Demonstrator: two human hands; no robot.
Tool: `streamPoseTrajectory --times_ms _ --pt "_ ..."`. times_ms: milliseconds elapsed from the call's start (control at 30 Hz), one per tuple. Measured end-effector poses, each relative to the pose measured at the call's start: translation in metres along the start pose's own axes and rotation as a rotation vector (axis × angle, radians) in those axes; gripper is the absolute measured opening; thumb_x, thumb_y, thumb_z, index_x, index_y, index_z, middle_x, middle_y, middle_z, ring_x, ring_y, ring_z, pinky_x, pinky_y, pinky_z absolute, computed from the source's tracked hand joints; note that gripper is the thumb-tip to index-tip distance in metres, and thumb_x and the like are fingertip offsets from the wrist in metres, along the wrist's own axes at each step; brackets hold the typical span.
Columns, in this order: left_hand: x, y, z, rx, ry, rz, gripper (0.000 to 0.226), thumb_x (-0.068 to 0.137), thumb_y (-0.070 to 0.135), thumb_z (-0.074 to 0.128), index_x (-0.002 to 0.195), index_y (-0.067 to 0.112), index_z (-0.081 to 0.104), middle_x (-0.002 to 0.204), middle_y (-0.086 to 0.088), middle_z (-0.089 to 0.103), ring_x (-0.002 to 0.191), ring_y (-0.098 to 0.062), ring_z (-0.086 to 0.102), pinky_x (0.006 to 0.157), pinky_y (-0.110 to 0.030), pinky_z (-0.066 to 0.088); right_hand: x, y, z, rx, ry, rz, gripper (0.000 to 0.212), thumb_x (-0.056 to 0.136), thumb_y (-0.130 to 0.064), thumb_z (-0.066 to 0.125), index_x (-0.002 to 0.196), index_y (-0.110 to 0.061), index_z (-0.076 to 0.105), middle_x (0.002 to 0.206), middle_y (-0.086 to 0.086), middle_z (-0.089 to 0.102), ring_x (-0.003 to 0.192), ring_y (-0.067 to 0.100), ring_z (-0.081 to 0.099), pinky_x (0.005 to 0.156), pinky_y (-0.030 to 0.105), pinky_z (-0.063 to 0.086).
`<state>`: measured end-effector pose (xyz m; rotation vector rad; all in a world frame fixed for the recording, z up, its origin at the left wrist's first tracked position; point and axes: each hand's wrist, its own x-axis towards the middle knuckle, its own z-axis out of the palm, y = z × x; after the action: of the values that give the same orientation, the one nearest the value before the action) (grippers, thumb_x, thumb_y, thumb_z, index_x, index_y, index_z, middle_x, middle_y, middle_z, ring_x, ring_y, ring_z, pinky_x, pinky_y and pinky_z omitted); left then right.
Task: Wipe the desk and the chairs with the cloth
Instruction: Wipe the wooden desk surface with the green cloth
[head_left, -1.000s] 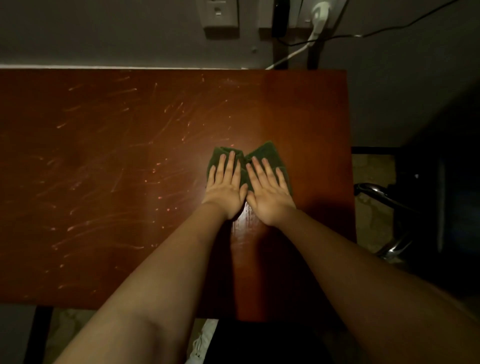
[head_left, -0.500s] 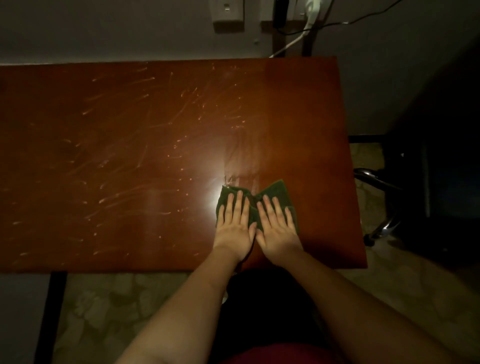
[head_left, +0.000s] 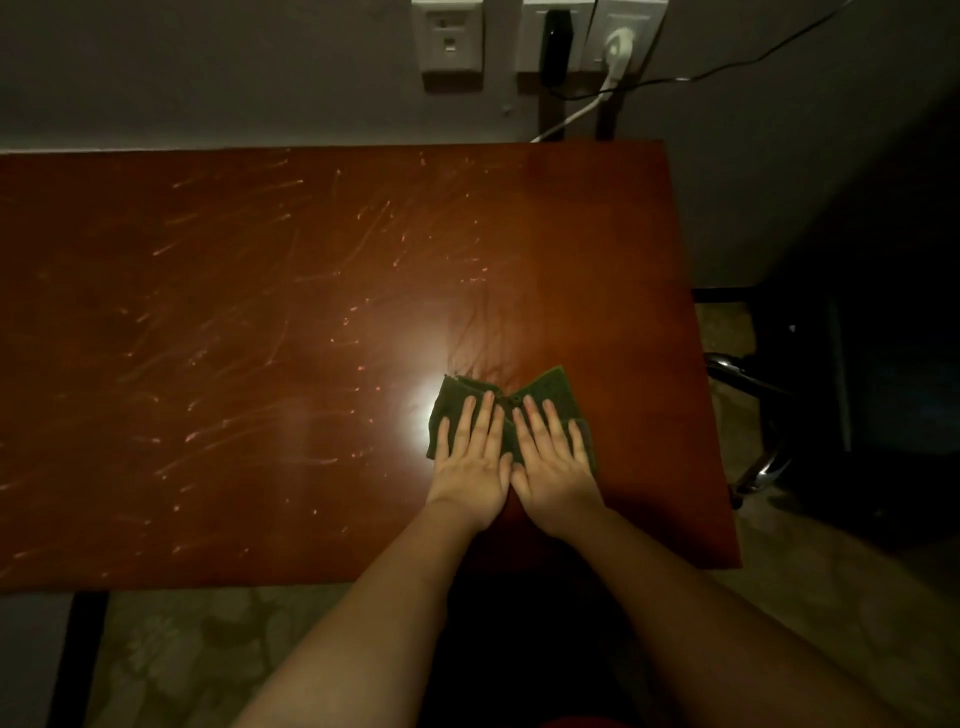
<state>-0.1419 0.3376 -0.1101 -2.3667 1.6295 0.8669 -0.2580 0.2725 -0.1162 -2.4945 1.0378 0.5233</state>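
Hands: left and right lie side by side, thumbs almost touching, fingers straight and spread, palms pressing flat. Neither grips anything.

Cloth: dark green, folded, pinned under both hands. Its far corners stick out past the fingertips. It sits on the right part of the tabletop, near the near edge.

Tabletop: reddish brown wood with a bright glare spot just left of the cloth. Pale streaks and specks cover the left and middle. The strip far of the cloth, and the right end, look smoother.

Change: a second ago the cloth was about mid-depth; it has been drawn toward the near edge, and now sits slightly off it. Judged, one pull stroke on the right strip is finished or reversing. Most of the tabletop to the left remains.

Chair: right of the tabletop, dark, with only a chrome frame clearly showing. Apparently unwiped.

Wall, far: sockets, with a white cable running down behind the tabletop.
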Motion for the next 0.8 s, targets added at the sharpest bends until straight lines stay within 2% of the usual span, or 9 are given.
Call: streamPoseTrajectory --times_ms 200,300,400,500,633,800 --pt "0.079 -0.010 -0.051 0.026 -0.015 -0.012 0.062 0.104 0.041 0.012 0.147 0.015 -0.024 0.147 0.002 -0.041 0.137 -0.017 -0.038 0.111 -0.043 -0.023 0.083 0.021 -0.043 -0.041 0.043 -0.062 0.080 0.079 -0.049 -0.012 0.153 -0.018 -0.014 0.150 -0.006 -0.032 0.139 0.011 -0.030 0.111 0.038 -0.021" --pt "0.120 -0.015 -0.080 0.029 -0.027 -0.008 0.062 0.104 0.040 0.012 0.150 0.013 -0.021 0.154 0.000 -0.036 0.141 -0.019 -0.035 0.113 -0.044 -0.021 0.125 0.030 -0.069 -0.040 0.053 -0.053 0.079 0.080 -0.048 -0.011 0.153 -0.017 -0.014 0.154 -0.005 -0.029 0.144 0.014 -0.025 0.114 0.040 -0.017" --pt "0.158 -0.019 -0.106 0.032 -0.030 -0.015 0.061 0.104 0.039 0.010 0.150 0.012 -0.020 0.155 -0.001 -0.034 0.141 -0.019 -0.035 0.116 -0.045 -0.019 0.166 0.041 -0.093 -0.052 0.035 -0.060 0.069 0.092 -0.047 0.000 0.153 -0.018 -0.017 0.159 -0.003 -0.027 0.146 0.017 -0.025 0.115 0.042 -0.016" --pt "0.196 -0.022 -0.130 0.018 -0.014 -0.036 0.061 0.104 0.039 0.011 0.151 0.013 -0.019 0.155 -0.001 -0.034 0.142 -0.019 -0.034 0.115 -0.044 -0.019 0.207 0.051 -0.119 -0.056 0.043 -0.079 0.071 0.089 -0.047 -0.003 0.153 -0.019 -0.017 0.160 -0.003 -0.025 0.146 0.016 -0.025 0.115 0.041 -0.016" --pt "0.246 -0.031 -0.160 0.013 0.023 -0.056 0.061 0.104 0.039 0.011 0.152 0.013 -0.017 0.157 -0.001 -0.032 0.143 -0.019 -0.031 0.116 -0.044 -0.018 0.260 0.060 -0.147 -0.039 0.070 -0.083 0.066 0.101 -0.042 0.019 0.154 -0.019 -0.011 0.161 -0.004 -0.020 0.147 0.015 -0.020 0.117 0.040 -0.012" --pt "0.294 -0.044 -0.189 0.011 0.079 -0.075 0.061 0.104 0.039 0.012 0.152 0.014 -0.016 0.158 0.000 -0.028 0.144 -0.018 -0.028 0.117 -0.043 -0.016 0.314 0.065 -0.169 -0.020 0.178 -0.121 0.079 0.084 -0.049 -0.001 0.156 -0.017 0.003 0.164 0.000 -0.005 0.150 0.017 -0.009 0.116 0.038 -0.010"
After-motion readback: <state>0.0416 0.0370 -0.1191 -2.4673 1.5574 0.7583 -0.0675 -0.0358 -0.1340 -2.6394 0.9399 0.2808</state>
